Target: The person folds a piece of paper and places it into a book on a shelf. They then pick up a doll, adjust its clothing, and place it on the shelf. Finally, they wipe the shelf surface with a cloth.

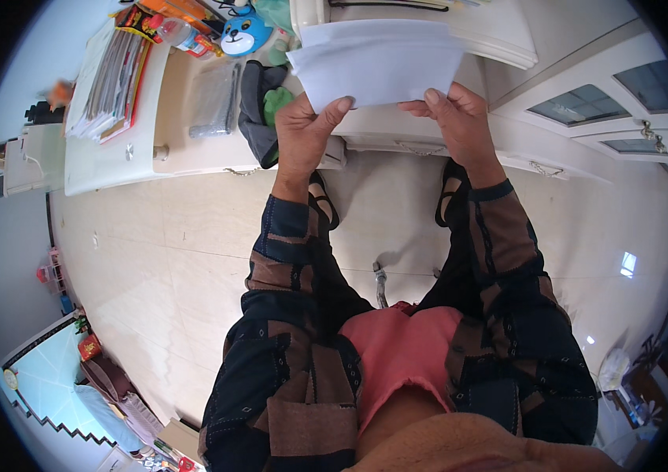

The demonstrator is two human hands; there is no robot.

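Note:
Between my two hands I hold white sheets of paper (378, 65), which look folded or stacked, with slightly uneven edges. My left hand (310, 127) grips the near left corner, thumb on top. On the near right corner, my right hand (458, 121) has its thumb on top and its fingers partly curled beneath. The paper is above the edge of a cream-coloured desk. Just left of it, beside my left hand, lie a dark grey cloth item (257, 112) and a green item (277, 101); what they are cannot be told.
On the left, a stack of papers and folders (115, 82) rests on a white surface. Nearby are a clear plastic packet (215, 100), a plastic bottle (183, 36) and a blue animal-faced object (244, 34). Drawers with metal handles (419, 148) front the desk; a glass-doored cabinet (599, 106) stands right.

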